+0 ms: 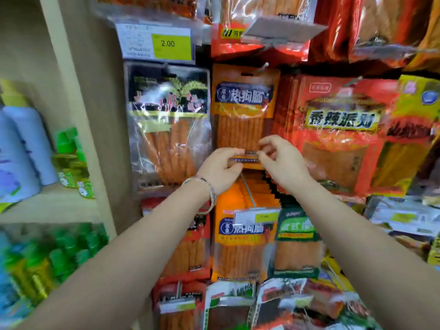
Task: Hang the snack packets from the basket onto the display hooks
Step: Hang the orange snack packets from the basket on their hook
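Note:
An orange snack packet (242, 108) with a blue label hangs in the middle of the display, its top slot on a metal hook (263, 67). My left hand (220, 169) and my right hand (281, 160) both pinch the packet's bottom edge, the left from the left side, the right from the right. Below them a long hook (248, 192) carries a row of several matching orange packets (242, 244). The basket is out of view.
A black-topped packet (167, 120) hangs to the left, red packets (333, 134) to the right, more above and below. A yellow 2.00 price tag (167, 44) sits at upper left. A beige shelf post (78, 110) separates bottles (21, 148) at far left.

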### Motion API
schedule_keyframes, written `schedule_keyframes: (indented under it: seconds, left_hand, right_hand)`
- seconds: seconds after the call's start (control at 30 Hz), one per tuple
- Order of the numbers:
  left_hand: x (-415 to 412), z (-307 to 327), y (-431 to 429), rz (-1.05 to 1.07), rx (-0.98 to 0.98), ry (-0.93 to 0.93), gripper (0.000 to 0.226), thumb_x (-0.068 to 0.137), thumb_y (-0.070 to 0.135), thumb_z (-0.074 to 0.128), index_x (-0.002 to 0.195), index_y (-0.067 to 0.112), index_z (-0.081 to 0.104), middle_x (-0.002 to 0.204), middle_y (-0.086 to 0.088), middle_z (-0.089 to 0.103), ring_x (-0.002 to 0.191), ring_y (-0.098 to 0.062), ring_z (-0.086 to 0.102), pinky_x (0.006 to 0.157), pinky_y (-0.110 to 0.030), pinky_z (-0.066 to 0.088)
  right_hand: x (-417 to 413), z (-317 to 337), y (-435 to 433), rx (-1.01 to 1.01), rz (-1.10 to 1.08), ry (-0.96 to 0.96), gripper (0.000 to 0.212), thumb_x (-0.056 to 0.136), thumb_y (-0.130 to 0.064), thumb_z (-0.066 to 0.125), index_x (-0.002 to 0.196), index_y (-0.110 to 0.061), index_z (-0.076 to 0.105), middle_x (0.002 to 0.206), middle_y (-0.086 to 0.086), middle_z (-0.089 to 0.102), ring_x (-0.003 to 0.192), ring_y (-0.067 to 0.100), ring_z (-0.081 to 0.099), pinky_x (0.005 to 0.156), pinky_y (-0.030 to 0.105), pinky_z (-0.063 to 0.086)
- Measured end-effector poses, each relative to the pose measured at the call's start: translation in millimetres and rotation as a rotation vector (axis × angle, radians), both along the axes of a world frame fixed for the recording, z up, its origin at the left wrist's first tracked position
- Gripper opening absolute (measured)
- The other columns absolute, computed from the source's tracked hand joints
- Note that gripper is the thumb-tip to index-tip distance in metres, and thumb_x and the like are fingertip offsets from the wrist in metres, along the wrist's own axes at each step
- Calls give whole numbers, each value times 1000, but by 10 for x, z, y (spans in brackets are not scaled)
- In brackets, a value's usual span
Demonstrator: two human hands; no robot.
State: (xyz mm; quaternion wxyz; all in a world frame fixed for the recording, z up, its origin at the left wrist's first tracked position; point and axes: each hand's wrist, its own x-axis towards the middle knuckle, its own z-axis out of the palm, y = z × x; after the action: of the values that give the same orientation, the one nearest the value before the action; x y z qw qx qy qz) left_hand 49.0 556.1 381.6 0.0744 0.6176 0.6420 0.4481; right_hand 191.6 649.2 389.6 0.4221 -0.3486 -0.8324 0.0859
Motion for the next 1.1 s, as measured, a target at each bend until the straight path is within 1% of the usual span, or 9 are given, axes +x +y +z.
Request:
schedule_keyframes:
  seconds: [0.17, 0.23, 0.37, 0.5, 0.67, 0.77, 0.87, 0.97, 1.1]
  left_hand:
    - [273, -911, -985, -8, -40, -356, 24, 90, 0, 54, 96, 22, 63, 88, -2, 62, 81, -21, 59, 78, -29, 49]
    - [374, -1459, -1498, 64, -178, -464, 20, 90, -1, 53, 100, 12, 65, 81, -4, 59, 70, -9, 57, 68, -21, 46]
    - [681, -2576, -2701, 272, -493, -666, 16, 91, -4, 52, 97, 8, 60, 72, 1, 54, 53, 9, 54, 52, -2, 38]
    - [993, -3491, -3818, 463, -836, -921, 8, 95, 7, 50, 95, 12, 56, 85, -3, 55, 74, -13, 54, 60, -16, 44]
    - [1355, -3994, -4996, 708, -1026, -1076, 14, 90, 0, 54, 96, 3, 67, 71, -8, 57, 59, -17, 49, 59, -25, 43]
    - [1160, -4046, -5310, 858, -957, -1135, 15, 87, -5, 54, 92, 0, 67, 83, -12, 58, 71, -21, 51, 65, -24, 43]
    - [785, -4051, -5493, 918, -905, -1290, 13, 91, -6, 48, 87, 1, 59, 74, -11, 53, 55, -19, 48, 41, -14, 39]
    - [373, -4004, -5698, 918, -925, -1316, 12, 93, -3, 47, 91, 2, 58, 76, -12, 51, 53, -15, 50, 36, -13, 41]
    - [-321, -3909, -5862, 851, -909, -1297, 15, 95, 9, 47, 96, 10, 62, 88, -8, 62, 72, -18, 57, 58, -22, 48]
  right_hand:
    - [342, -888, -728, -297, 106, 270, 14, 86, -11, 63, 95, -22, 59, 64, -12, 49, 54, 0, 48, 60, 20, 39]
    - [484, -1404, -1106, -457, 141, 250, 16, 86, -6, 62, 95, -19, 59, 65, -10, 48, 54, -2, 47, 61, 19, 38]
    - [756, -2488, -1973, -796, 159, 43, 16, 87, 2, 60, 99, -8, 59, 74, 4, 52, 55, -5, 48, 57, 8, 38]
    - [988, -3411, -2852, -1112, 122, -301, 13, 87, -5, 59, 83, -16, 54, 70, 3, 52, 62, 16, 48, 61, 25, 39]
    - [1159, -4050, -3808, -1451, 47, -643, 8, 87, -10, 60, 94, -11, 56, 84, 9, 58, 76, 27, 58, 68, 30, 44]
    - [1107, -4228, -4146, -1469, 144, -896, 7, 87, -11, 59, 92, -10, 62, 86, 10, 57, 82, 26, 55, 77, 31, 43]
    - [794, -4215, -4315, -1369, 266, -1163, 18, 91, -16, 53, 103, -9, 66, 104, 10, 62, 98, 24, 56, 80, 24, 40]
    - [289, -4131, -4462, -1320, 360, -1109, 13, 94, -18, 54, 100, -12, 64, 103, 6, 62, 98, 21, 57, 78, 23, 39]
    - [-563, -3976, -4693, -1383, 454, -884, 19, 94, -15, 54, 80, -29, 55, 77, -8, 58, 70, 9, 56, 70, 29, 46]
